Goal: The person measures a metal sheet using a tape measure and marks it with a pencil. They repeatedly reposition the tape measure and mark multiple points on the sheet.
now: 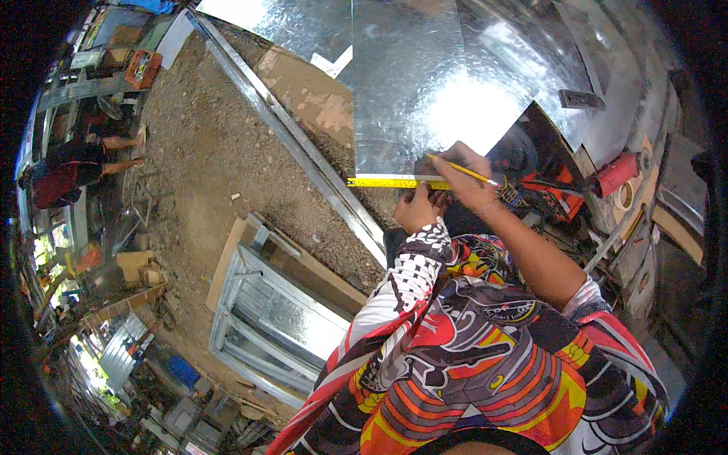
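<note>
A large shiny metal sheet [402,98] lies in front of me. Along its near edge stretches a yellow tape measure [383,183], its end near the sheet's left corner. My left hand [417,208] is closed on the tape from below, thumb against its lower edge. My right hand [466,178] grips a yellow pencil [474,174], the pencil slanting over the sheet just above the tape. The tape's case is hidden around my hands.
Long metal channels [284,133] run diagonally over gravelly ground on the left. A metal frame [265,318] lies nearer me. To the right are a red cylindrical thing [616,176] and a small level-like bar [580,99]. Another person [72,171] is at the far left.
</note>
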Available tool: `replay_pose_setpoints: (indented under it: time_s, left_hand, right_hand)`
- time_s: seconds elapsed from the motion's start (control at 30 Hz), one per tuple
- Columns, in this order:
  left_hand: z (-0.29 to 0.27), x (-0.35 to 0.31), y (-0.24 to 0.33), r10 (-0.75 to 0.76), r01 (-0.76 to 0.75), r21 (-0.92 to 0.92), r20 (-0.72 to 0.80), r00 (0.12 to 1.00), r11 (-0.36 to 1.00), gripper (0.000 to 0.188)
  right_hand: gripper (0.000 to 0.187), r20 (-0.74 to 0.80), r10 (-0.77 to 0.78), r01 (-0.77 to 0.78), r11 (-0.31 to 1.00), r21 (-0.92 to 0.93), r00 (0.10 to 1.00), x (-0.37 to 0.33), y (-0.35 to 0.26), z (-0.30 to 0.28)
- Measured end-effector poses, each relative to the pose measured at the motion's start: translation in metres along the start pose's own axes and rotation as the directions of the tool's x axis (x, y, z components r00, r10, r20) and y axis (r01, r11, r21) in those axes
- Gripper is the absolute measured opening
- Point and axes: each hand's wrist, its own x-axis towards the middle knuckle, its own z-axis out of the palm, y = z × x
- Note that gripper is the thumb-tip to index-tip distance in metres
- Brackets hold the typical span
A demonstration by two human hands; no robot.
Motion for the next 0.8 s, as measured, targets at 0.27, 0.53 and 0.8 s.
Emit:
replay_pose_setpoints:
  time_s: [0.27,0.53,0.8]
  left_hand:
    - [-0.007,0.018,-0.043,-0.306,0.367,-0.465,0.205,0.930,0.805,0.026]
    - [-0.019,0.018,-0.009,-0.402,0.546,-0.628,0.373,0.836,0.554,0.028]
    - [-0.035,-0.057,0.069,-0.269,0.296,-0.290,0.129,0.955,0.910,0.027]
  right_hand:
    - [0.037,-0.031,-0.472,0.342,0.681,-0.648,0.881,-0.017,0.014,-0.046]
    - [0.048,0.095,-0.501,0.441,0.638,-0.631,0.860,-0.033,0.063,-0.068]
    - [0.038,0.092,-0.498,0.490,0.774,-0.401,0.862,-0.097,0.069,-0.045]
